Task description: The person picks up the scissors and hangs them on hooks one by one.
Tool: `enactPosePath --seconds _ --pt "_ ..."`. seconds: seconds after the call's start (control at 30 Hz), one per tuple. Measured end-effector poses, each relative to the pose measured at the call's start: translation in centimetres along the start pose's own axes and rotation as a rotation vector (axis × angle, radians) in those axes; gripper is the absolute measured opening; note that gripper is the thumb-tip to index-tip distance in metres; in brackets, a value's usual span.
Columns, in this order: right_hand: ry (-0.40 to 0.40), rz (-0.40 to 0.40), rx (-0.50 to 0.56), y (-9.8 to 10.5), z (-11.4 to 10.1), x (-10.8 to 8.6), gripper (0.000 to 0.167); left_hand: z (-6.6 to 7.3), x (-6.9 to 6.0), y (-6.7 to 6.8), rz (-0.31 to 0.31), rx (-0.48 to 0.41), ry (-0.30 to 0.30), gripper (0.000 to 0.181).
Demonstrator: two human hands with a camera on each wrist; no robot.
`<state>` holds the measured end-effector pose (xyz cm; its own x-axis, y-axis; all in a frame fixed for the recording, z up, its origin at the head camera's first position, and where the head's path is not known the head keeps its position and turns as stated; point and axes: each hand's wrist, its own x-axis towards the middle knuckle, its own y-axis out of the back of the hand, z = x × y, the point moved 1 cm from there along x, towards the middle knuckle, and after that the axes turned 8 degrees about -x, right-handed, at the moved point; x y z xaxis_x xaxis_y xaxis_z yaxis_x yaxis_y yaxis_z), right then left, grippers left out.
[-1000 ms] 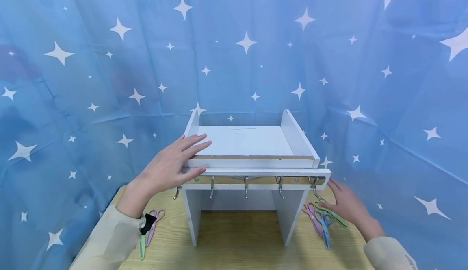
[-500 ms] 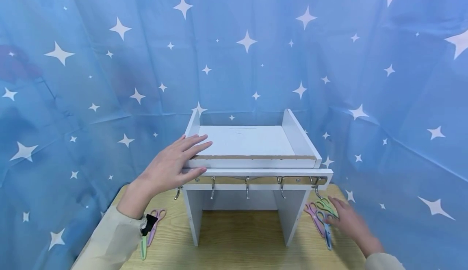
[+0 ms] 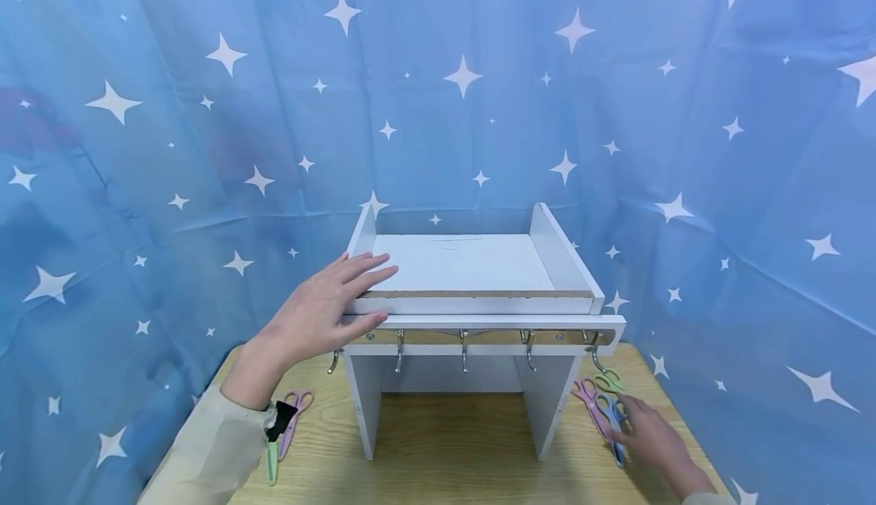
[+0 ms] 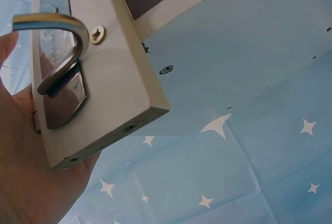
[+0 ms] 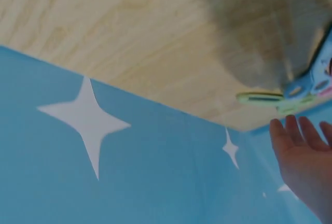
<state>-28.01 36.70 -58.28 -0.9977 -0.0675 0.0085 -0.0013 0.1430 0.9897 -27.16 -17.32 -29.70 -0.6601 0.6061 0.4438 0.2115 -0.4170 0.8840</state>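
Pale wood grain is running across the counter (image 3: pixel 445 444), smooth and flat. At its near left, a green blade (image 3: pixel 272 463) and lilac scissors (image 3: pixel 287 430) are lying partly hidden by a black band (image 3: pixel 279 420) at the left cuff. At the near right, the right hand (image 3: pixel 650 435) is hanging low, its fingers loosely extended, seemingly holding nothing; whether they are touching anything I cannot tell. Blue scissors (image 3: pixel 612 420) are lying just to the left of those fingers, their long axis running nearly straight away from the person, loops far and blades near; the right hand is much the nearer. Close beside them, pink scissors (image 3: pixel 593 406) are slanting alike, while green scissors (image 3: pixel 609 387) are showing little but rounded loops farther back.

Squared and glossy, a white shelf unit (image 3: pixel 472 305) is standing in the middle, a rough brown edge fronting its top tray. The left hand (image 3: pixel 318 315) is resting at its left front corner, fingers spread wide, not curled. Below, a shiny metal rail (image 3: pixel 438 337) is carrying curved hooks (image 3: pixel 464 353). Behind everything, creased blue cloth (image 3: pixel 424 155) is hanging, printed with white four-pointed stars.
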Motion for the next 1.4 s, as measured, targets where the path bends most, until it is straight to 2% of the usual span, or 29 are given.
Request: enactPosePath --seconds 0.2,0.53,0.73,0.8,0.9,1.0,1.17,1.4 --pt "-0.029 -0.046 -0.002 -0.8 0.1 -0.2 0.097 0.0 0.0 0.0 -0.002 0.0 0.01 0.065" --pt "-0.088 -0.072 -0.028 -1.8 0.2 -0.3 0.094 0.1 0.0 0.0 0.004 0.0 0.007 0.065" --pt "-0.107 -0.026 -0.024 -2.0 0.1 -0.7 0.091 0.0 0.0 0.0 0.007 -0.007 0.001 0.065" --pt "-0.113 0.005 -0.024 -2.1 0.1 -0.9 0.082 0.0 0.1 -0.1 0.008 -0.009 -0.001 0.065" --pt "-0.134 0.028 -0.013 -2.1 0.0 -1.1 0.06 0.0 0.1 -0.1 0.008 -0.01 -0.001 0.065" --pt "-0.178 0.003 0.025 -2.2 -0.1 -1.2 0.036 0.0 0.1 -0.1 0.009 -0.008 -0.001 0.065" --pt "-0.246 -0.065 0.093 -2.1 -0.4 -1.3 0.03 0.0 0.1 -0.1 0.006 -0.003 0.003 0.065" --pt "-0.319 -0.082 0.128 -2.0 -1.0 -1.3 0.03 0.0 -0.1 -0.1 0.001 0.0 0.01 0.066"
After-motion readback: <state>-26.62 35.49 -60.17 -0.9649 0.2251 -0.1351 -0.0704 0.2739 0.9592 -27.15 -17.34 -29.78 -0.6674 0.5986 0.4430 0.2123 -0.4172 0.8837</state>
